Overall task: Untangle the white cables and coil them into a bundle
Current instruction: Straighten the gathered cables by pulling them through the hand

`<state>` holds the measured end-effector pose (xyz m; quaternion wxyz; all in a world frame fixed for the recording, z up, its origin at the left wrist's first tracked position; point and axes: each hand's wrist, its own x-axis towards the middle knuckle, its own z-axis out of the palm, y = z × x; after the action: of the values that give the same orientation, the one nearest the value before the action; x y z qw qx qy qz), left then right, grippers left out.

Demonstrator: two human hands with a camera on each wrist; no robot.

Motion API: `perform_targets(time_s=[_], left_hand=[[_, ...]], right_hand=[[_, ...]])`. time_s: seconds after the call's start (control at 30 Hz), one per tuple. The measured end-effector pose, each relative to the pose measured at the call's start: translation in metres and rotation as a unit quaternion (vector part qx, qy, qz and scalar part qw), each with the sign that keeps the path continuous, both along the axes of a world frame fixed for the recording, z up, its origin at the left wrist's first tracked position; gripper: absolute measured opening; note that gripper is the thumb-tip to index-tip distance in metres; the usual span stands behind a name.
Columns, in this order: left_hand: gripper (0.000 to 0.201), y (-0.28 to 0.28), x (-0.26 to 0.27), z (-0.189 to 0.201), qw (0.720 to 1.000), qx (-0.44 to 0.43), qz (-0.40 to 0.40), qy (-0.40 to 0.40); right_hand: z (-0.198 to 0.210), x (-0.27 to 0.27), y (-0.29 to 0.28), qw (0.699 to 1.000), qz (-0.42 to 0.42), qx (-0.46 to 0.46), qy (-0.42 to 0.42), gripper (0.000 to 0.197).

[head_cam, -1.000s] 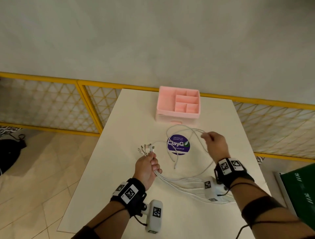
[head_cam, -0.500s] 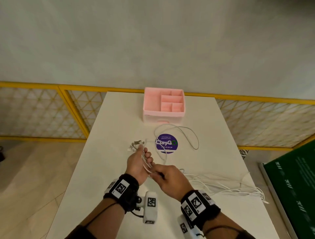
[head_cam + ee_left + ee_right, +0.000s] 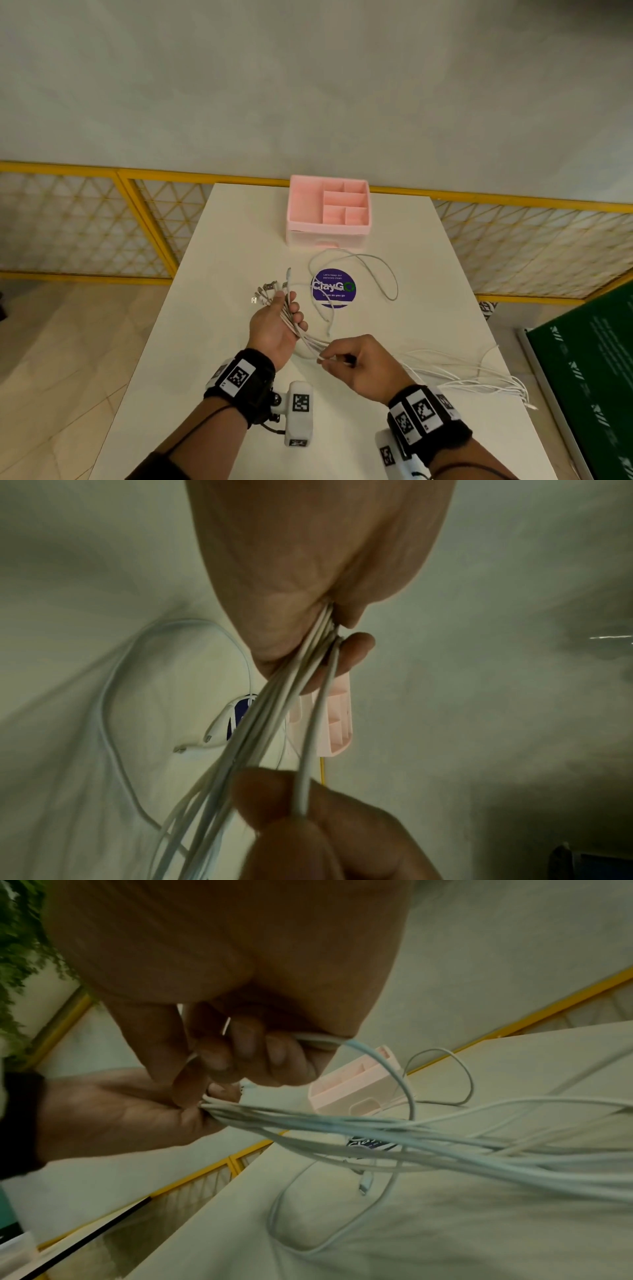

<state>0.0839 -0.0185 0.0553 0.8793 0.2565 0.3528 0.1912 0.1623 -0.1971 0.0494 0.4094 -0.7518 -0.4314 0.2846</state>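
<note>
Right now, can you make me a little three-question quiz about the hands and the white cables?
1. True or false: the left hand grips the white cables near their plug ends.
2. What is the right hand doing? A) resting flat on the table B) pinching one cable C) lifting the pink organizer
3. Fill in: the purple round sticker lies between the hands and the pink ____.

Key: 1 true; 2 B; 3 organizer.
</note>
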Motion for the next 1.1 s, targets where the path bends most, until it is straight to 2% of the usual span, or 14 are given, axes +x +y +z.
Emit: perform_targets(time_s=[0.17, 0.33, 0.5, 0.7, 0.87, 1.03, 1.1], left_hand=[[0.03, -0.002, 0.002, 0.001, 1.0, 0.013, -0.008, 0.017], [0.031, -0.001, 0.003, -0.002, 1.0, -0.01, 0.004, 0.011], [0.033, 0.002, 0.008, 0.003, 0.999, -0.049, 0.022, 0.0], [0.03, 0.001, 0.011, 0.002, 0.998, -0.058, 0.013, 0.002], [0.028, -0.003, 0.012, -0.001, 0.999, -0.044, 0.007, 0.025], [0.032, -0.001, 0.007, 0.0, 0.999, -0.022, -0.004, 0.038], [0.032, 0.002, 0.004, 0.003, 0.999, -0.006, -0.008, 0.035]], right_hand=[[0.002, -0.01, 0.002, 1.0, 0.026, -0.014, 0.0, 0.009], [0.003, -0.003, 0.012, 0.99, -0.095, 0.058, 0.092, 0.011], [-0.004, -0.001, 0.002, 0.999, -0.004, -0.013, 0.04, 0.009], [-0.011, 0.005, -0.004, 0.998, -0.019, -0.031, 0.059, 0.018], [-0.009, 0.006, -0.005, 0.993, 0.026, -0.08, 0.081, 0.016], [-0.004, 0.012, -0.01, 0.986, 0.081, -0.135, 0.045, 0.013], [-0.005, 0.015, -0.014, 0.989, 0.05, -0.131, 0.035, 0.011]])
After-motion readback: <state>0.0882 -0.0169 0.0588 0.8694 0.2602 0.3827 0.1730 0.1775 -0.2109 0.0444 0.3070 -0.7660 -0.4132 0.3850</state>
